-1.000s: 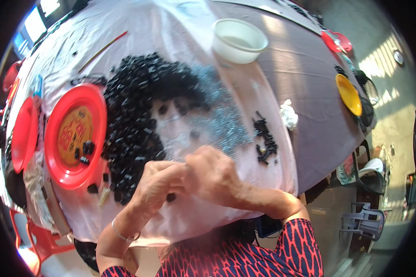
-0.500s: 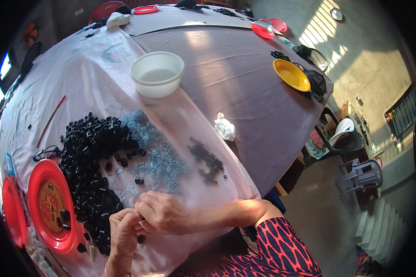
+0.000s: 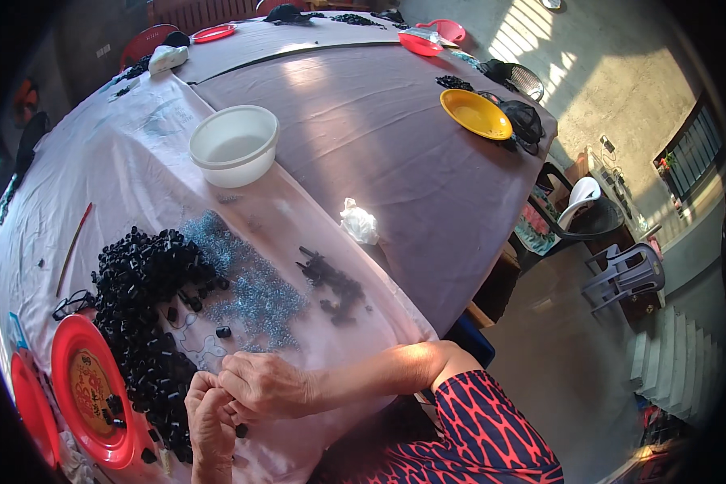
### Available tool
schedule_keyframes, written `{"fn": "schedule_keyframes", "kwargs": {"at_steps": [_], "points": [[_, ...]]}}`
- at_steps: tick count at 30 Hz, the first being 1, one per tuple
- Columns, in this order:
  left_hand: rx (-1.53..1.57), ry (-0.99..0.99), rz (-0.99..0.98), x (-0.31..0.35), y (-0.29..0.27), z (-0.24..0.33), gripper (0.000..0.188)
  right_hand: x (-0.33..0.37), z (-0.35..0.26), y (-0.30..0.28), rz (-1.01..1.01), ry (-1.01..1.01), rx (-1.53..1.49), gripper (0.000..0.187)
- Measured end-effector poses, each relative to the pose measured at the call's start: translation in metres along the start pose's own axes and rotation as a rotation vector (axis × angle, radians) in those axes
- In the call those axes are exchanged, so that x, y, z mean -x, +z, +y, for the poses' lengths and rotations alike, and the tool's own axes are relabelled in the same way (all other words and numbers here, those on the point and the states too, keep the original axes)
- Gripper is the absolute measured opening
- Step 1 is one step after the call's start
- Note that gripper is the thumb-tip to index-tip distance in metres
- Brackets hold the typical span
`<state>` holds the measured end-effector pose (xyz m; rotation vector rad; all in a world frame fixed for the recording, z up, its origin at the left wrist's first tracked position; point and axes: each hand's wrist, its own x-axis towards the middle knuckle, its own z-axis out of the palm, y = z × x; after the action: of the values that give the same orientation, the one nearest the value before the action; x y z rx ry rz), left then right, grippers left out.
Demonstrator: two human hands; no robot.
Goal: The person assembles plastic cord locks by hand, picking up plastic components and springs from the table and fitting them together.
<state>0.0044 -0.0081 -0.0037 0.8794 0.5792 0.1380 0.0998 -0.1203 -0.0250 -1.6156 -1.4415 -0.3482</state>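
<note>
My left hand [image 3: 210, 421] and my right hand [image 3: 264, 385] meet at the near edge of the table, fingertips pinched together. Whatever sits between them is too small or hidden to make out. Just left of the hands lies a big heap of small black cylindrical plastic pieces [image 3: 141, 298]. One loose black piece [image 3: 223, 331] rests on the cloth beyond my knuckles. Spread to the right of the heap are many tiny bluish clear bits [image 3: 254, 298]. A smaller scatter of dark slim parts [image 3: 331, 282] lies further right.
A pink cloth [image 3: 363, 137] covers the table. On it stand a white bowl [image 3: 234, 165], a red plate [image 3: 125, 444] with a few black pieces, crumpled white plastic [image 3: 358, 223], a red stick [image 3: 74, 248], glasses [image 3: 73, 303] and a yellow plate [image 3: 476, 114]. A grey chair [image 3: 627, 274] stands right.
The whole view has shifted a little, so the table things appear further left. Both hands stay pinched together in nearly the same place over the cloth.
</note>
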Motion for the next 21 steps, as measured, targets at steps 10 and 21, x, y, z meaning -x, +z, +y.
{"fn": "schedule_keyframes", "kwargs": {"at_steps": [10, 21], "points": [[-0.035, 0.069, 0.026, 0.001, 0.002, -0.004, 0.007, -0.002, -0.002, -0.001, 0.010, 0.003, -0.013, 0.023], [-0.233, 0.224, 0.085, 0.008, 0.011, -0.007, 0.008, -0.003, -0.002, 0.002, 0.045, 0.010, -0.082, 0.022]]}}
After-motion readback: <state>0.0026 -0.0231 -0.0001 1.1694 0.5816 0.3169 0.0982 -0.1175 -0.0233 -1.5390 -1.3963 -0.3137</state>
